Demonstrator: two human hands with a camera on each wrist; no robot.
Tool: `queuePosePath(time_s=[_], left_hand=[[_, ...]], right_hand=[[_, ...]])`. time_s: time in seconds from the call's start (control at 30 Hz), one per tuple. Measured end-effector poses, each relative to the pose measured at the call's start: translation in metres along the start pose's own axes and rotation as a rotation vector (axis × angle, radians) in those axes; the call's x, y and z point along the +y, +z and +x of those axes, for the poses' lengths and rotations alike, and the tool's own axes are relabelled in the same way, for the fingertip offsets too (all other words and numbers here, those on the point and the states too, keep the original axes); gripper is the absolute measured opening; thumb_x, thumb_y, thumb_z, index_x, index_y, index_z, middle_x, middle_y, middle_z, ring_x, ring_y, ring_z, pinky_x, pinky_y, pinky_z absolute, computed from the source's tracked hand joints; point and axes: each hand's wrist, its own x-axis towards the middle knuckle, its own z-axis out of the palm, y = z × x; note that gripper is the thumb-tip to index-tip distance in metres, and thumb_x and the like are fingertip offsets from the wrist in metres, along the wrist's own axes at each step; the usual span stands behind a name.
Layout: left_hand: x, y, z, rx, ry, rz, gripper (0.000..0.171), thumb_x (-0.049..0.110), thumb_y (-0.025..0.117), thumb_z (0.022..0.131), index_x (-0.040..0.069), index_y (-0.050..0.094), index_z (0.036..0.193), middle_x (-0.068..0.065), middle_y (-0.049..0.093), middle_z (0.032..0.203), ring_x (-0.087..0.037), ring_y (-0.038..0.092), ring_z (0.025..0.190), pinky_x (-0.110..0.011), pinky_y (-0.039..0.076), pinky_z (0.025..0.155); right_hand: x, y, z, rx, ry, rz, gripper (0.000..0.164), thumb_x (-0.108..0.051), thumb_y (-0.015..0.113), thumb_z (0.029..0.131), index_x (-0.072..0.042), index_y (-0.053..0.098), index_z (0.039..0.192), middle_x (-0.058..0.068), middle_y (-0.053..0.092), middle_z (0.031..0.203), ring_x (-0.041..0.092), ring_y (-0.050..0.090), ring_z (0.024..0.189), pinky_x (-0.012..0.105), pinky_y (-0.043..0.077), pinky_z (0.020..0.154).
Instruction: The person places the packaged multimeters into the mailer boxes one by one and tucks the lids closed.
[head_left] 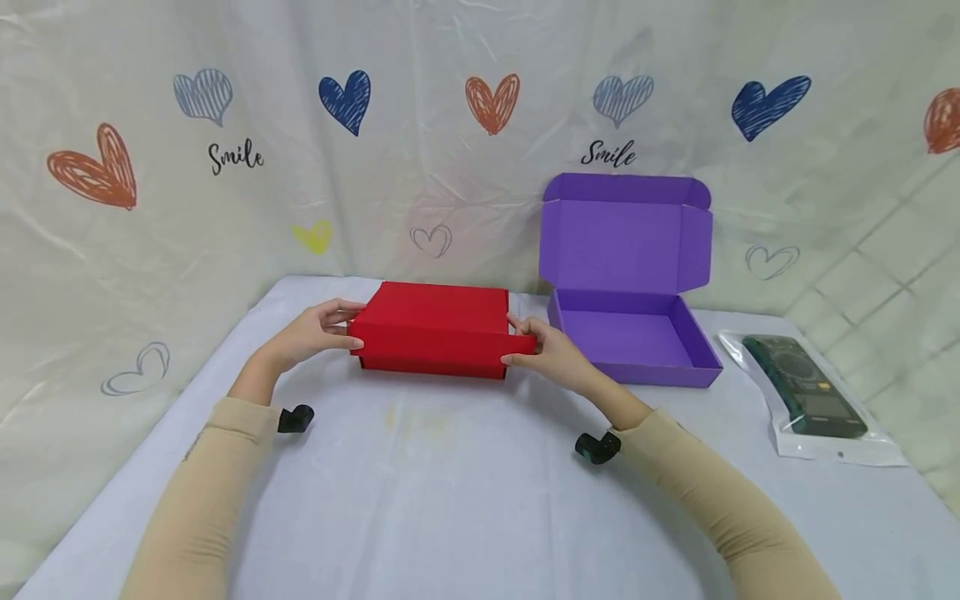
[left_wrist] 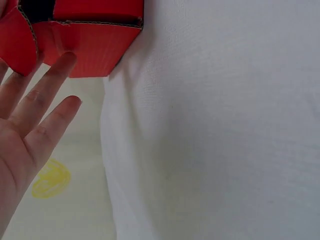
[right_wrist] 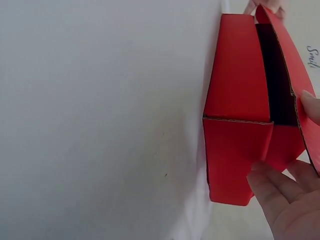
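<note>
Pale, heart-printed sheeting [head_left: 420, 175] hung behind the white-covered counter [head_left: 450, 500]. Your left hand [head_left: 318, 332] gripped the left end of the red box [head_left: 442, 312], its thumb on the front flap [head_left: 427, 348] of the lid; by the left wrist view, its outer fingers spread loosely beside the box's side wall [left_wrist: 85, 47]. That box sat on the counter, straight ahead of you, its long axis running from one hand to the other, so neither was nearer. A dark gap showed between the flap and the front wall [right_wrist: 237, 70], all along your side. Your right hand [head_left: 551, 354] pinched the flap's right end, thumb in front, a couple of fingers against the box's end. Just beyond stood a purple box [head_left: 645, 375], lid upright; farther right, a meter [head_left: 806, 387] lay in a clear bag [head_left: 840, 452].
</note>
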Motion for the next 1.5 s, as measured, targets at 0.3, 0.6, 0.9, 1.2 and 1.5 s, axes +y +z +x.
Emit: queuePosePath(time_s=[0.3, 0.6, 0.9, 1.2, 1.5], left_hand=[[-0.002, 0.004, 0.003, -0.027, 0.021, 0.007, 0.068, 0.008, 0.075, 0.093, 0.002, 0.043, 0.152, -0.021, 0.044, 0.156, -0.042, 0.056, 0.13, -0.035, 0.046, 0.104], [-0.004, 0.011, 0.004, -0.04, -0.01, 0.063, 0.067, 0.014, 0.077, 0.093, 0.005, 0.046, 0.151, -0.019, 0.041, 0.158, -0.042, 0.055, 0.13, -0.054, 0.042, 0.11], [-0.003, 0.012, 0.004, -0.04, -0.017, 0.125, 0.072, 0.018, 0.077, 0.093, 0.006, 0.042, 0.154, -0.021, 0.037, 0.161, -0.043, 0.053, 0.132, -0.057, 0.043, 0.109], [0.003, 0.019, 0.006, -0.072, -0.014, 0.236, 0.081, 0.027, 0.076, 0.093, 0.011, 0.033, 0.161, -0.019, 0.036, 0.159, -0.044, 0.051, 0.131, -0.056, 0.046, 0.106], [0.003, 0.025, 0.008, -0.059, -0.054, 0.328, 0.083, 0.027, 0.077, 0.093, 0.015, 0.032, 0.162, -0.019, 0.032, 0.162, -0.045, 0.045, 0.134, -0.055, 0.048, 0.103]], right_hand=[[0.002, -0.002, -0.003, -0.014, 0.011, -0.12, 0.024, -0.015, 0.078, 0.092, -0.009, 0.056, 0.101, 0.006, 0.041, 0.16, 0.035, 0.049, 0.139, 0.032, 0.044, 0.073], [0.006, -0.002, -0.007, -0.078, 0.024, -0.21, 0.021, -0.017, 0.076, 0.094, -0.009, 0.058, 0.101, 0.013, 0.033, 0.164, 0.043, 0.055, 0.131, 0.044, 0.051, 0.1], [0.003, -0.001, -0.007, -0.113, 0.014, -0.282, 0.035, -0.021, 0.073, 0.097, -0.002, 0.061, 0.124, 0.017, 0.04, 0.16, 0.044, 0.055, 0.131, 0.041, 0.053, 0.095], [0.004, 0.001, -0.007, -0.135, 0.046, -0.345, 0.065, -0.028, 0.071, 0.098, -0.003, 0.045, 0.153, 0.013, 0.048, 0.154, 0.04, 0.058, 0.128, 0.031, 0.052, 0.078], [0.007, 0.005, -0.005, -0.127, 0.049, -0.432, 0.021, -0.024, 0.072, 0.098, -0.008, 0.062, 0.107, 0.018, 0.032, 0.163, 0.022, 0.064, 0.081, 0.027, 0.047, 0.064]])
